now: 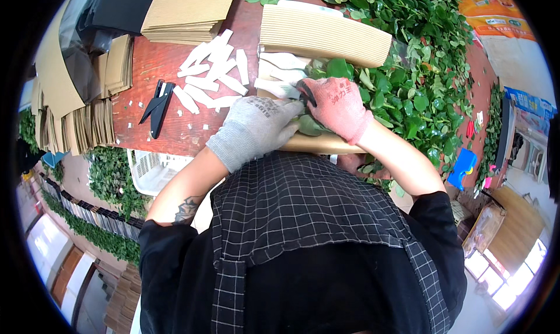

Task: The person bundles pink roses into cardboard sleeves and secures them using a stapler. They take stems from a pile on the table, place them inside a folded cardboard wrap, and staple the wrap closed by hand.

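My left hand [259, 123], in a grey glove, reaches rightward with its fingers curled together at the near edge of a small bundle; what lies in them is hidden. My right hand [337, 105], in a pinkish-red glove, is closed at the leafy stem [312, 124] between the hands. Just beyond the left fingers lie several pale, tapered pieces [279, 88], which look like flower heads in white sleeves. They rest on brown cardboard beneath a ribbed, corrugated cardboard sheet [324, 35]. Green leaves show around the right hand.
Loose white strips [213, 69] lie scattered on the red table [137, 124], beside a black stapler [158, 108]. Stacked cardboard [184, 10] stands far left. Leafy stems [417, 83] pile up on the right, near a blue tape dispenser [462, 168]. A white basket [157, 171] sits below the table edge.
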Motion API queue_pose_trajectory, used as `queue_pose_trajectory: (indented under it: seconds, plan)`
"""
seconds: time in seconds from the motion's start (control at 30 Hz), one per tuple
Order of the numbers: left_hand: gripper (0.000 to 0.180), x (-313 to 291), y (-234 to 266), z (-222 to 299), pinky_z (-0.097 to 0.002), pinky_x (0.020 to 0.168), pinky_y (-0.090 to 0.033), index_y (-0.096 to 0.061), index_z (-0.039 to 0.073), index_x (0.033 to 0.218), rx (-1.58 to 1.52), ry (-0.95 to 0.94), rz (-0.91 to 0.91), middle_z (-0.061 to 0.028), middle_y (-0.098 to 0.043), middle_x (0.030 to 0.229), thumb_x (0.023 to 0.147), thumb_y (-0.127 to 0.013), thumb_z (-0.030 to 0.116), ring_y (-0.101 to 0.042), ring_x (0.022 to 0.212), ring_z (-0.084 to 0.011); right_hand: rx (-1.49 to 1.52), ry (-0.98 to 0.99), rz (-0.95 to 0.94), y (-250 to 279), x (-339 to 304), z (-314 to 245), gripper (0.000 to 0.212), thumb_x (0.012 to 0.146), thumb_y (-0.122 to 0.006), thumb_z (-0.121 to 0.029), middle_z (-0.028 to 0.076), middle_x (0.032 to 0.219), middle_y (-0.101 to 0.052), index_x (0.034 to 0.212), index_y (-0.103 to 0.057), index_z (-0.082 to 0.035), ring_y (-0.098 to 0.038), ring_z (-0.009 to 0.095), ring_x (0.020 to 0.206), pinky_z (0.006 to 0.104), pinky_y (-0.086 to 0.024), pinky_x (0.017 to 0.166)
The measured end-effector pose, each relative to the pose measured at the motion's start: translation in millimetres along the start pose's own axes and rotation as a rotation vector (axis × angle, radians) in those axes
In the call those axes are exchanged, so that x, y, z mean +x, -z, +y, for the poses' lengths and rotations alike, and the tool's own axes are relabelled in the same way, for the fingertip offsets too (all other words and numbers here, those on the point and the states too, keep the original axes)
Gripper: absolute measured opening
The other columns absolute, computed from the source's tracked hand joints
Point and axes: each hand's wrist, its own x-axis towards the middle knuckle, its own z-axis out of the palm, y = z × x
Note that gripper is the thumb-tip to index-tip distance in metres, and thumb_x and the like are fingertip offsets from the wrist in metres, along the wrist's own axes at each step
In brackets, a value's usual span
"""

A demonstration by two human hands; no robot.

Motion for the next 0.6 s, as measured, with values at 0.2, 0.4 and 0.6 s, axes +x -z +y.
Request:
queue_pose_trajectory:
  seconds: [0.2, 0.4, 0.6]
  plan:
    - [0.028, 3.8, 8.3, 3.9, -0.0443, 0.063, -0.052, -0.06, 0.011, 0.104, 0.149, 0.023, -0.213, -0.0117, -0.066, 0.078, 0.093, -0.049, 0.034, -0.066, 0.071, -0.0305, -0.367, 0.17, 0.141, -6.5, 1.9, 28.2, 0.017, 0.084, -0.051, -0.016, 0.009, 0.075, -0.063, 0.098, -0.059, -0.012, -0.067, 0.027, 0.07, 0.0396, -0.051, 0.055]
    - [0.028, 4.0, 6.1, 5.1, -0.0414, 0.07, -0.053, -0.065, 0.012, 0.1, 0.106, -0.012, -0.121, -0.0114, -0.068, 0.089, 0.093, -0.047, 0.032, -0.068, 0.078, -0.0267, -0.287, 0.221, 0.105, -17.3, -1.9, 21.3, 0.041, 0.076, -0.06, -0.017, 0.007, 0.081, -0.059, 0.117, -0.061, -0.013, -0.063, 0.026, 0.073, 0.0381, -0.05, 0.06]
    - [0.025, 1.1, -0.4, -3.7, -0.0428, 0.067, -0.051, -0.062, 0.013, 0.1, 0.023, 0.027, -0.163, -0.0106, -0.067, 0.089, 0.094, -0.049, 0.034, -0.066, 0.077, -0.0294, -0.212, 0.205, 0.135, -24.2, -7.0, 33.2, 0.043, 0.076, -0.059, -0.016, 0.007, 0.083, -0.059, 0.12, -0.062, -0.015, -0.063, 0.027, 0.073, 0.0388, -0.05, 0.059]
